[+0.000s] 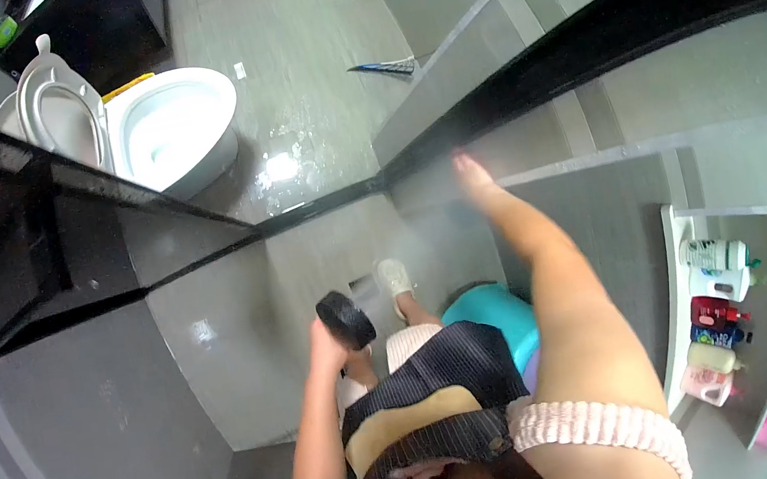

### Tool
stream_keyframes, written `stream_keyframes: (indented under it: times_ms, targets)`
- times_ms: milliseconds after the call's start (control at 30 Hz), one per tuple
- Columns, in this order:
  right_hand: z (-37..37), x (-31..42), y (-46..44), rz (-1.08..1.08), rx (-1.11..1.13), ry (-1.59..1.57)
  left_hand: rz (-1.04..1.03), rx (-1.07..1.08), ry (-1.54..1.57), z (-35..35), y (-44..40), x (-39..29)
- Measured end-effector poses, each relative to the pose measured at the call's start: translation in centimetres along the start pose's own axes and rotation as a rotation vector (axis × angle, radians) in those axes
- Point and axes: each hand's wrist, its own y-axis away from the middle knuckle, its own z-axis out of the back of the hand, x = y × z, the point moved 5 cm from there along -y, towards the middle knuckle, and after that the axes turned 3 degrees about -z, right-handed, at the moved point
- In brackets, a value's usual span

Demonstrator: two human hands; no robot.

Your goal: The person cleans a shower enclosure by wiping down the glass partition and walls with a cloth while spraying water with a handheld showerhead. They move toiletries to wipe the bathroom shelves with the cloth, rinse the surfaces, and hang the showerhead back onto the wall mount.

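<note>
My left hand (325, 349) is closed round a black shower head (345, 320) with a thick round head. It is low in front of me, above the wet tiled floor (305, 258). My right arm stretches forward, and my right hand (471, 174) is by the grey wall near the black door frame (522, 99). Haze and blur hide its fingers, so their pose is unclear. Pale mist (436, 220) hangs between the shower head and that wall. I wear a dark striped apron (426, 374) and light shoes (394, 278).
A turquoise bucket (492, 313) stands by my legs. Several bottles (715, 311) fill the wall niche (673, 303) on the right. Beyond the black floor sill (322, 206) is a toilet (181, 121) with its lid up. Dark glass panels (27, 228) rise on the left.
</note>
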Motion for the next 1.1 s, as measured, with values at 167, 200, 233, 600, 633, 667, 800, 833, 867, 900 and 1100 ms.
stream_keyframes:
  times_ms: [167, 200, 233, 600, 633, 667, 800, 833, 867, 900, 1100]
  targets:
    - [4.5, -2.1, 2.6, 0.074, 0.243, -0.187, 0.061, -0.043, -0.020, -2.0, -1.9, 4.0]
    - [7.0, -4.0, 6.3, 0.104, 0.277, -0.182, 0.118, -0.051, 0.051, -2.3, -2.1, 3.7]
    - [8.5, -6.0, 9.7, 0.088, 0.218, -0.192, 0.137, -0.022, 0.066, -3.3, -2.5, 4.9]
    - [2.4, -0.6, 0.3, 0.109, 0.145, -0.272, 0.094, 0.035, -0.061, -4.7, -7.6, 0.6]
    - [4.1, -1.5, -0.1, 0.186, 0.221, -0.229, 0.090, 0.026, -0.033, -4.1, -7.5, -0.5]
    - [3.5, -1.7, -1.5, 0.161, 0.225, -0.238, 0.081, 0.017, -0.005, -3.7, -7.5, -1.4]
    - [5.8, -5.5, 4.4, 0.046, 0.091, -0.250, -0.056, 0.032, 0.029, -2.1, -7.5, -6.0]
    - [6.8, -8.0, 7.2, -0.014, 0.038, -0.250, -0.089, 0.042, 0.032, -1.9, -7.8, -7.2]
    - [8.1, -10.6, 10.5, -0.075, -0.020, -0.248, -0.116, 0.034, 0.028, -1.6, -7.7, -8.4]
    - [9.3, -13.8, 14.2, -0.188, -0.116, -0.234, -0.144, 0.020, 0.026, -1.2, -7.8, -9.7]
    - [24.7, -34.7, 42.8, -0.715, -0.798, -0.028, -0.322, 0.069, 0.364, 0.8, -7.7, -19.9]
